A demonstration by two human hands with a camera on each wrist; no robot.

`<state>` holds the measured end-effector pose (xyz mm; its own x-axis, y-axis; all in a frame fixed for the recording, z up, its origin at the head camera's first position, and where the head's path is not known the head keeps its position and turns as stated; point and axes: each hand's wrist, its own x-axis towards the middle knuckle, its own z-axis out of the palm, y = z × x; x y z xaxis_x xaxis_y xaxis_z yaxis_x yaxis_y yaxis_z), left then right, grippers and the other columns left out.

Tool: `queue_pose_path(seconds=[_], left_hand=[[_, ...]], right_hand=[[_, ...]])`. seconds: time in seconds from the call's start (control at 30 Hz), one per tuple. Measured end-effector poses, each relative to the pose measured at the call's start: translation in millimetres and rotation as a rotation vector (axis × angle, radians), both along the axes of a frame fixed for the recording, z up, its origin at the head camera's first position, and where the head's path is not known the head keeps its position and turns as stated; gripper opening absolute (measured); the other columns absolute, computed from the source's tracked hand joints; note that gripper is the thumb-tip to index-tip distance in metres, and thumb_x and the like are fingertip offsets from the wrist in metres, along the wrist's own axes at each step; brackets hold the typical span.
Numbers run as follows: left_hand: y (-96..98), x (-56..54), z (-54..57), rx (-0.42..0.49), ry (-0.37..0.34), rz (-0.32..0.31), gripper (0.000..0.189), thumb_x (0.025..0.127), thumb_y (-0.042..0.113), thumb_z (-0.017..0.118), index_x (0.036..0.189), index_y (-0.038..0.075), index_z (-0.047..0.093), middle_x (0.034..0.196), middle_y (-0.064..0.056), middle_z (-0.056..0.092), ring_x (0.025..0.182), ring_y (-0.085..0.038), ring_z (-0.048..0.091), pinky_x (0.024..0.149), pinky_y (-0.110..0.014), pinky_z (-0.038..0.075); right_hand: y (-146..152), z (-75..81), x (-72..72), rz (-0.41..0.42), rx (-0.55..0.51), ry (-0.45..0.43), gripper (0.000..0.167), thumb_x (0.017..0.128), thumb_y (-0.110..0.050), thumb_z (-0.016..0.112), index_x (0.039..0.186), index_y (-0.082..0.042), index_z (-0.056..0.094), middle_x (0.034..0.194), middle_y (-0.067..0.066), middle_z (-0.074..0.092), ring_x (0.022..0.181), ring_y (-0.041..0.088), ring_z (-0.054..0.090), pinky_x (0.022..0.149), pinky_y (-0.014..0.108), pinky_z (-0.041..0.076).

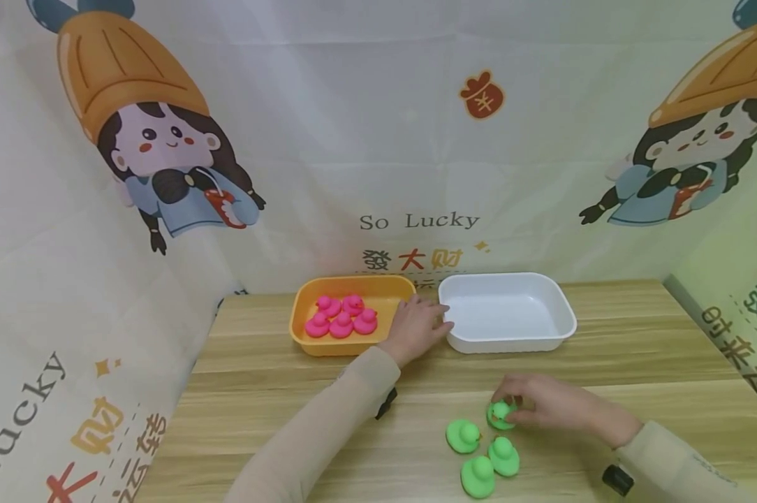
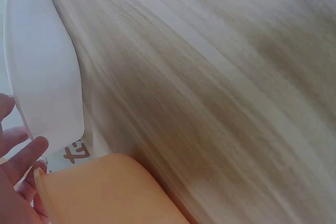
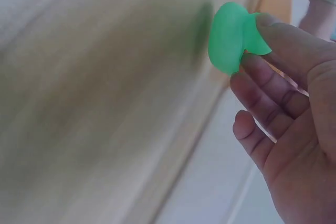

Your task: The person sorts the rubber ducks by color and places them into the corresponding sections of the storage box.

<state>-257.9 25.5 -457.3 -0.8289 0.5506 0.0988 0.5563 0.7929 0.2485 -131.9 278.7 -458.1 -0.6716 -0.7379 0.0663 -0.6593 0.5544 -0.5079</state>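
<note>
My right hand (image 1: 551,402) pinches a green toy duck (image 3: 227,38) by its head between thumb and fingers. In the right wrist view the duck's base is apart from the wooden table. Three more green ducks (image 1: 478,477) sit close together beside that hand, on the near part of the table. Over the right end of the orange tray (image 1: 328,348) reaches my left hand (image 1: 416,328), its fingers extended toward the white tray (image 1: 510,345). One fingertip (image 2: 40,142) lies at the white tray's near corner in the left wrist view.
Several pink ducks (image 1: 341,325) sit inside the orange tray, toward its left. Both trays stand side by side at the back of the table (image 1: 246,419), a narrow gap between them. A printed cloth (image 1: 353,140) hangs behind and along the sides.
</note>
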Motion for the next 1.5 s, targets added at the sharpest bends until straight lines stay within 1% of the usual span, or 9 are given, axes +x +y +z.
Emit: queue_pose_path(seconds=[0.1, 0.33, 0.5, 0.67, 0.77, 0.97, 1.13, 1.27, 1.5], left_hand=[[0.4, 0.6, 1.3, -0.003, -0.006, 0.005, 0.040, 0.105, 0.040, 0.060, 0.139, 0.019, 0.068, 0.137, -0.002, 0.069, 0.119, -0.025, 0.056, 0.098, -0.041, 0.045], [0.7, -0.2, 1.9, -0.002, -0.010, 0.015, 0.040, 0.105, 0.038, 0.060, 0.139, 0.018, 0.068, 0.137, -0.002, 0.069, 0.120, -0.024, 0.056, 0.099, -0.041, 0.045], [1.8, -1.8, 0.5, -0.009, -0.017, 0.020, 0.046, 0.106, 0.041, 0.059, 0.143, 0.015, 0.065, 0.141, -0.004, 0.067, 0.123, -0.025, 0.055, 0.103, -0.044, 0.045], [1.1, -2.5, 0.5, -0.020, -0.020, 0.022, 0.048, 0.105, 0.042, 0.059, 0.143, 0.013, 0.064, 0.141, -0.005, 0.066, 0.123, -0.026, 0.055, 0.104, -0.044, 0.045], [1.0, -2.9, 1.0, -0.019, -0.019, 0.022, 0.047, 0.105, 0.041, 0.060, 0.143, 0.013, 0.065, 0.140, -0.004, 0.067, 0.122, -0.026, 0.055, 0.103, -0.043, 0.045], [1.5, -2.1, 3.1, -0.025, -0.021, 0.022, 0.046, 0.105, 0.041, 0.061, 0.142, 0.013, 0.065, 0.139, -0.004, 0.068, 0.122, -0.025, 0.056, 0.104, -0.042, 0.045], [2.5, -2.2, 1.2, -0.033, -0.020, 0.024, 0.046, 0.105, 0.041, 0.061, 0.142, 0.013, 0.065, 0.139, -0.004, 0.068, 0.124, -0.026, 0.056, 0.105, -0.043, 0.046], [2.4, -2.5, 1.0, -0.033, -0.014, 0.021, 0.046, 0.105, 0.040, 0.062, 0.141, 0.013, 0.066, 0.138, -0.004, 0.068, 0.123, -0.026, 0.056, 0.104, -0.043, 0.046], [2.8, -3.0, 1.7, -0.027, -0.027, 0.013, 0.045, 0.105, 0.039, 0.062, 0.142, 0.012, 0.065, 0.138, -0.005, 0.068, 0.124, -0.026, 0.055, 0.105, -0.044, 0.046]], right_hand=[[4, 10.7, -5.4, -0.023, -0.017, 0.012, 0.016, 0.094, -0.016, 0.078, 0.110, -0.016, 0.075, 0.098, -0.014, 0.064, 0.085, 0.000, 0.057, 0.071, 0.024, 0.053], [14, 42.2, -28.4, -0.023, -0.109, 0.180, 0.020, 0.087, -0.009, 0.083, 0.105, -0.013, 0.076, 0.089, -0.012, 0.066, 0.078, 0.002, 0.057, 0.063, 0.026, 0.052], [19, 62.3, -49.1, -0.111, -0.109, 0.118, 0.018, 0.089, -0.010, 0.082, 0.106, -0.012, 0.077, 0.089, -0.013, 0.066, 0.078, -0.001, 0.055, 0.060, 0.023, 0.048], [18, 76.9, -74.0, -0.130, -0.076, 0.095, 0.017, 0.090, -0.008, 0.080, 0.107, -0.007, 0.077, 0.091, -0.010, 0.068, 0.077, 0.001, 0.055, 0.061, 0.024, 0.048], [17, 82.3, -89.1, -0.132, -0.058, 0.087, 0.016, 0.092, -0.010, 0.079, 0.107, -0.006, 0.077, 0.092, -0.008, 0.068, 0.078, 0.003, 0.057, 0.063, 0.025, 0.050], [15, 91.3, -115.1, -0.200, 0.007, -0.010, 0.018, 0.095, -0.014, 0.077, 0.110, -0.004, 0.076, 0.091, -0.005, 0.069, 0.082, 0.011, 0.059, 0.068, 0.028, 0.051], [10, 95.5, -132.0, -0.232, 0.000, -0.054, 0.021, 0.096, -0.015, 0.076, 0.111, 0.000, 0.075, 0.091, 0.000, 0.070, 0.084, 0.017, 0.062, 0.071, 0.031, 0.051], [3, 94.3, -143.8, -0.258, 0.018, -0.059, 0.022, 0.097, -0.018, 0.075, 0.112, -0.001, 0.076, 0.089, 0.000, 0.070, 0.084, 0.016, 0.061, 0.073, 0.033, 0.050], [-9, 85.6, -160.1, -0.240, 0.053, -0.069, 0.024, 0.098, -0.018, 0.074, 0.115, -0.001, 0.075, 0.091, 0.001, 0.071, 0.084, 0.017, 0.060, 0.074, 0.034, 0.050]])
